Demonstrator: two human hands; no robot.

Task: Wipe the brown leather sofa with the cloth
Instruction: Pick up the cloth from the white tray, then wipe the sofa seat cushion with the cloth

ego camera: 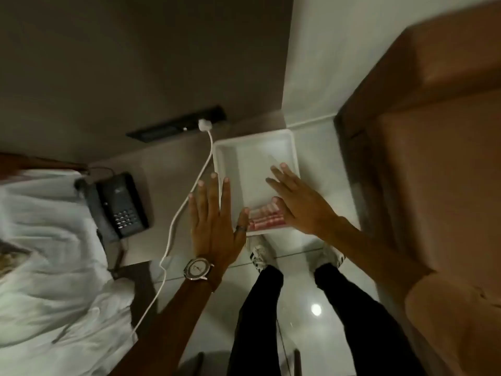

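Both hands, left (214, 226) and right (301, 204), fingers spread, empty over white plastic tray (225, 153); best pinched folded pink-striped cloth (267, 221) by one edge.

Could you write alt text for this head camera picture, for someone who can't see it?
Seen from above, a person's left hand and right hand spread open over a white tray on the floor, where a folded pink cloth lies. A brown sofa stands to the right; a bed and black phone are to the left.
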